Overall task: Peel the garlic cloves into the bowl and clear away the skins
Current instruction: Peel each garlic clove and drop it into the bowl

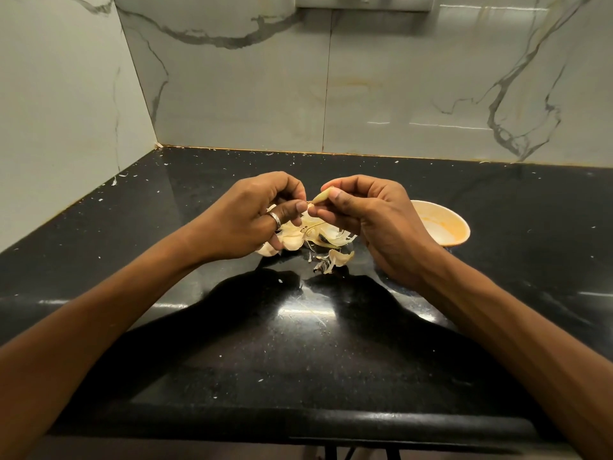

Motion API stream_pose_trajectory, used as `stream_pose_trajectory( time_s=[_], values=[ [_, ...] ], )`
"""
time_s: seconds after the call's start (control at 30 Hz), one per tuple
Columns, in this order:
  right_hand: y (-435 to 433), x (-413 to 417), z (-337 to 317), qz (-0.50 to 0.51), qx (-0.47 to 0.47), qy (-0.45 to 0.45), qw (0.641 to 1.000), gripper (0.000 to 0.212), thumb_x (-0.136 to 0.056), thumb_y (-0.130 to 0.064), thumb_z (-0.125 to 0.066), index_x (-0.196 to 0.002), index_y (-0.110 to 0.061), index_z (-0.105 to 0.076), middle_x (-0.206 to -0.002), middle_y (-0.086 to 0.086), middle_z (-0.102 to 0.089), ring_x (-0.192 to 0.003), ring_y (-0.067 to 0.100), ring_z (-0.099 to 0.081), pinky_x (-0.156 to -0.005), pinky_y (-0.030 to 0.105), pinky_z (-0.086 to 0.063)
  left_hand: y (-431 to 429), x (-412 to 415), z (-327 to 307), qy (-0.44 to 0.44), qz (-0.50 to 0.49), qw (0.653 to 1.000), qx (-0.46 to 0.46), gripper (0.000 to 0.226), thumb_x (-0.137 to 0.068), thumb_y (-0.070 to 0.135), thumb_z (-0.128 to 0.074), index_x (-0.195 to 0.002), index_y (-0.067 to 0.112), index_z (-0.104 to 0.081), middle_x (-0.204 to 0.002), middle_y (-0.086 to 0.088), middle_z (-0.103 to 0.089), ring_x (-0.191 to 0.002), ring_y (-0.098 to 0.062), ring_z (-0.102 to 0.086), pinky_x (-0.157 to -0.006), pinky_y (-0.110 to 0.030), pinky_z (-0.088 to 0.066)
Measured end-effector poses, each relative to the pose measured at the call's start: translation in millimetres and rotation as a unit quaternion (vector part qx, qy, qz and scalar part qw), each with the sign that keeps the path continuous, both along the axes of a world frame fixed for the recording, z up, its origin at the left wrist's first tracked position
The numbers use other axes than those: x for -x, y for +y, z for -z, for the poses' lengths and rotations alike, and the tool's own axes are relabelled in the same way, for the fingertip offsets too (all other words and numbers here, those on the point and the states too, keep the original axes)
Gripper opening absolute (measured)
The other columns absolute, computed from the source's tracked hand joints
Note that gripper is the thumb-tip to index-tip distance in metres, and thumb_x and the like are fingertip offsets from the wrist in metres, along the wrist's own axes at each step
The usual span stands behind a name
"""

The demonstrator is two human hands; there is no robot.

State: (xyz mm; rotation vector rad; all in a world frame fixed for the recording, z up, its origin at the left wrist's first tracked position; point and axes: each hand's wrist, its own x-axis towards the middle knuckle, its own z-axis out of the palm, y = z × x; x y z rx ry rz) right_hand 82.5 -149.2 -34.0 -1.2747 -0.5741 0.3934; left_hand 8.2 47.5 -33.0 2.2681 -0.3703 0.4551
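A black polished stone countertop [298, 360], finely speckled, fills the lower half of the view and fits into a corner. Its rounded front edge [252, 415] runs across near the bottom, with dark bars [331, 452] just visible below it. Behind the countertop stands a pale marble-look back wall [381, 88] with grey veins, split by a thin vertical seam [326, 94]. It meets a matching left wall [59, 94]. A narrow orange-brown joint line [331, 153] marks where countertop and back wall touch. A pale rectangular wall plate [363, 2] is cut off at the top. Bright patches of reflected light [308, 310] lie on the stone.
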Motion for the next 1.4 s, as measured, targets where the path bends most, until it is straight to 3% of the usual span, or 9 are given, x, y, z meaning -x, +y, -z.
stream_pose_trajectory(
  time_s=[0.13, 0.3, 0.37, 0.47, 0.57, 0.77, 0.93, 1.4],
  values=[
    [-1, -1, -1, 0.0, -0.011, 0.007, 1.0, 0.013, -0.1, 0.003, -0.055, -0.107, 0.006, -0.065, -0.098, 0.024, -0.073, -0.091, 0.03, -0.075, -0.08, 0.026, -0.062, 2, 1, -2, 0.0, -0.01, 1.0, 0.006, 0.015, -0.097, 0.018, -0.06, -0.106, 0.006, -0.06, -0.094, -0.01, -0.066, -0.081, -0.027, -0.068, -0.056, -0.038, -0.061],
    [-1, 0, -2, -0.01, -0.001, 0.003, 1.0, 0.013, -0.1, 0.002, -0.055, -0.107, 0.004, -0.066, -0.099, 0.024, -0.073, -0.092, 0.029, -0.076, -0.076, 0.026, -0.062, 4, 1, -2, -0.028, -0.038, 0.999, 0.009, 0.01, -0.094, 0.004, -0.066, -0.103, 0.005, -0.063, -0.093, -0.005, -0.068, -0.089, -0.02, -0.069, -0.056, -0.037, -0.062],
    [-1, 0, -2, -0.015, 0.005, 0.001, 1.0, 0.014, -0.1, 0.002, -0.054, -0.108, 0.004, -0.066, -0.1, 0.024, -0.073, -0.092, 0.029, -0.076, -0.075, 0.026, -0.062, 5, 0, 0, -0.068, -0.056, 0.996, -0.006, 0.013, -0.091, 0.0, -0.069, -0.101, 0.009, -0.066, -0.092, -0.003, -0.069, -0.088, -0.018, -0.069, -0.062, -0.032, -0.062],
    [-2, -1, -2, -0.017, 0.011, -0.005, 1.0, 0.016, -0.101, 0.001, -0.054, -0.112, 0.006, -0.064, -0.103, 0.025, -0.073, -0.093, 0.028, -0.076, -0.074, 0.026, -0.062, 4, -1, 3, -0.142, -0.083, 0.985, -0.057, 0.011, -0.088, 0.011, -0.075, -0.099, 0.012, -0.074, -0.093, 0.001, -0.07, -0.085, -0.014, -0.066, -0.076, -0.025, -0.056],
    [-2, -1, -1, -0.017, 0.021, -0.014, 1.0, 0.019, -0.101, 0.001, -0.054, -0.115, 0.008, -0.063, -0.107, 0.028, -0.072, -0.095, 0.028, -0.075, -0.076, 0.027, -0.063, 0, -1, 6, -0.176, -0.088, 0.978, -0.076, 0.013, -0.088, 0.02, -0.074, -0.098, 0.012, -0.078, -0.09, 0.002, -0.07, -0.078, -0.011, -0.066, -0.072, -0.025, -0.055],
    [1, -3, 4, -0.03, 0.02, -0.024, 0.999, 0.019, -0.1, 0.002, -0.054, -0.115, 0.007, -0.065, -0.1, 0.019, -0.073, -0.092, 0.022, -0.075, -0.084, 0.028, -0.062, -4, -1, 10, -0.226, -0.12, 0.955, -0.147, 0.02, -0.091, 0.034, -0.068, -0.093, 0.016, -0.078, -0.086, 0.005, -0.07, -0.07, -0.009, -0.063, -0.059, -0.038, -0.055],
    [3, -2, 7, -0.032, 0.013, -0.027, 0.999, 0.018, -0.1, 0.002, -0.054, -0.113, 0.005, -0.066, -0.098, 0.016, -0.072, -0.088, 0.018, -0.073, -0.083, 0.025, -0.06, -8, 3, 11, -0.257, -0.149, 0.929, -0.222, 0.022, -0.093, 0.034, -0.063, -0.087, 0.017, -0.075, -0.084, 0.003, -0.069, -0.066, -0.015, -0.062, -0.052, -0.038, -0.052],
    [5, -2, 12, -0.007, 0.036, -0.084, 0.996, 0.019, -0.099, 0.001, -0.058, -0.114, 0.003, -0.069, -0.099, 0.013, -0.074, -0.09, 0.015, -0.073, -0.084, 0.022, -0.058, -10, 1, 15, -0.237, -0.142, 0.942, -0.188, 0.023, -0.094, 0.033, -0.059, -0.088, 0.016, -0.074, -0.081, 0.004, -0.067, -0.063, -0.015, -0.059, -0.054, -0.039, -0.052]
  ],
)
